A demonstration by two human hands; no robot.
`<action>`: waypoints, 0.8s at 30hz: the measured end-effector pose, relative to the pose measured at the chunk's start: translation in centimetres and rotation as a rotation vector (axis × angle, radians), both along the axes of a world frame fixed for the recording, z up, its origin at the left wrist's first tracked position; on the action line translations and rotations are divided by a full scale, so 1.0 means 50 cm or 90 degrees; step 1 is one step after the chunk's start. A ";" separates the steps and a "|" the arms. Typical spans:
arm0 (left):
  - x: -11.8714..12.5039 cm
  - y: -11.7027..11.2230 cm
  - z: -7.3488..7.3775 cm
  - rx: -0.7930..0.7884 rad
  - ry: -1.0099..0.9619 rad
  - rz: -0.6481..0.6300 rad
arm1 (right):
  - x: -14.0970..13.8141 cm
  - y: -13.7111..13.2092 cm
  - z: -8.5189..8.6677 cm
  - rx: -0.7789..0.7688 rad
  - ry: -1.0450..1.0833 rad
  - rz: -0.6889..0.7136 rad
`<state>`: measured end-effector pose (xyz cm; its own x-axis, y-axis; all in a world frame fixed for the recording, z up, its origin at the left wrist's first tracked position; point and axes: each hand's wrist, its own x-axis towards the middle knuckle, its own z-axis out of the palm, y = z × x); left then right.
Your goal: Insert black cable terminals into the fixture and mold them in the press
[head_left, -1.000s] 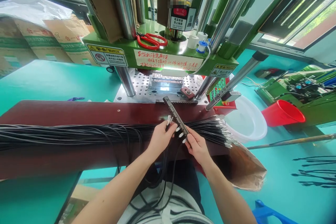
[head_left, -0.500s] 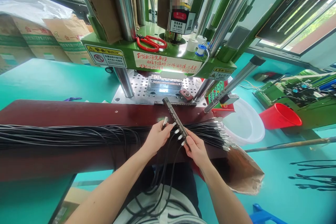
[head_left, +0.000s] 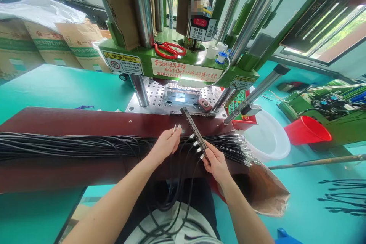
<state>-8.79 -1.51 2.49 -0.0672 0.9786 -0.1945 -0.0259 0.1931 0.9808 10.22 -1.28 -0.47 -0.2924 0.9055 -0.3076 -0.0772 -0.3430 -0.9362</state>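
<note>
— What does the left hand (head_left: 164,145) hold?
— Thumb and fingers pinch silvery cable connectors (head_left: 178,127), tips jutting just beyond them
— And the right hand (head_left: 216,161)?
— Fingers grip the near end of a dark bar fixture (head_left: 192,124), which slants away beyond them, silvery plugs (head_left: 195,143) along its left edge

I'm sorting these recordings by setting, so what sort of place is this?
Most likely a factory workshop: a green press-like machine with warning labels stands behind the brown bench, a long bundle of black cables lies along that bench, and another green machine stands off to the right.
</note>
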 end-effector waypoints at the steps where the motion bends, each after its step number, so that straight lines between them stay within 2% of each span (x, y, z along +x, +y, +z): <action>1: -0.001 0.000 0.002 -0.018 -0.014 -0.029 | 0.002 0.001 0.000 0.003 0.008 0.012; 4: 0.001 0.000 0.006 -0.061 -0.041 -0.095 | 0.006 0.004 -0.004 0.017 0.009 0.053; 10: 0.001 0.004 0.002 -0.091 -0.066 -0.119 | 0.011 0.006 -0.007 0.025 -0.009 0.093; 13: -0.003 0.006 -0.004 -0.081 -0.050 -0.114 | 0.010 0.004 -0.009 0.062 -0.020 0.112; 17: -0.003 0.008 -0.008 -0.035 0.010 -0.079 | 0.008 0.001 -0.013 0.075 -0.035 0.105; 19: -0.006 0.009 -0.006 0.002 0.019 -0.027 | 0.009 0.001 -0.013 0.058 -0.035 0.086; 22: -0.014 0.007 -0.004 0.014 -0.037 0.064 | 0.011 0.003 -0.011 0.043 -0.021 0.065; 24: -0.020 0.004 -0.005 0.016 -0.083 0.077 | 0.012 0.004 -0.010 0.037 -0.012 0.064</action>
<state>-9.77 -1.33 2.26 -0.1603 0.9695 -0.1853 -0.1743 0.1570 0.9721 10.80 -1.06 -0.97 -0.3773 0.8885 -0.2613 -0.0280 -0.2930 -0.9557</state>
